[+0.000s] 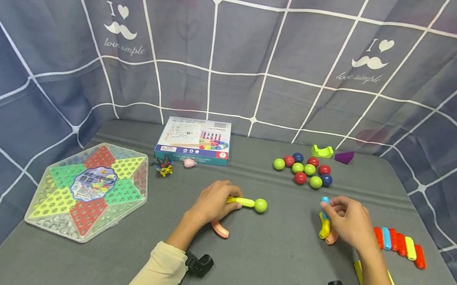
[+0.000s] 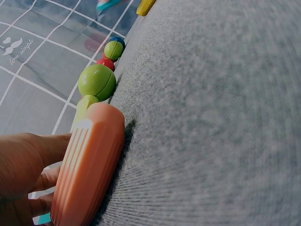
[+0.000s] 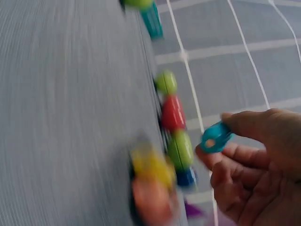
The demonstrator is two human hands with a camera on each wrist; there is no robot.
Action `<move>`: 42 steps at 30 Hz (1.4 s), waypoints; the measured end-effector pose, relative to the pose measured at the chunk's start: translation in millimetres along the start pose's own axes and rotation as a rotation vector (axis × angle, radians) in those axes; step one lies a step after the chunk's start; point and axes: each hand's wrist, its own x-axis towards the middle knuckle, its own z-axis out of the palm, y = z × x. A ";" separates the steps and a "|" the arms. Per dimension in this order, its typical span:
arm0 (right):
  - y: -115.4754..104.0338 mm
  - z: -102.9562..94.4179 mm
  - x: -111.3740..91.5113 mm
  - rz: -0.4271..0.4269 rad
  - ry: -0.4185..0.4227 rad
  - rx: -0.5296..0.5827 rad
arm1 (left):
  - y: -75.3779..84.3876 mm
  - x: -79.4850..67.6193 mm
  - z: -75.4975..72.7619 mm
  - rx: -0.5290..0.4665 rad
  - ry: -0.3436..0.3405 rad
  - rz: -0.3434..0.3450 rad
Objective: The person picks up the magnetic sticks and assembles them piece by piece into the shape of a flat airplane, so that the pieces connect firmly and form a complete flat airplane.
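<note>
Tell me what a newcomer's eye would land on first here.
Probably the hexagonal board at the left, patterned with a bold red, yellow and green star. Next, perhaps the glossy red, green and dark blue balls clustered toward the back right. Nearer, on the right, the right hand pinches a small blue piece.

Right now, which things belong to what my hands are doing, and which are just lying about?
Likely in the job:
yellow piece in left hand
green ball at its end
blue piece in right hand
loose balls

Probably lying about:
hexagonal board
small figure
pink toy
</note>
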 end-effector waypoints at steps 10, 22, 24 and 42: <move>-51.1 58.9 36.8 -0.159 -0.080 0.446 | 0.9 -0.6 -0.9 -0.002 -0.007 0.011; -67.7 101.9 56.8 -0.091 -0.124 0.559 | 1.3 0.8 -1.4 0.002 -0.019 0.018; -69.5 104.8 56.8 -0.086 -0.140 0.548 | 1.3 0.8 -1.6 -0.001 -0.020 0.019; -81.5 117.5 53.6 -0.074 -0.180 0.569 | 9.2 1.8 6.3 0.002 -0.012 0.136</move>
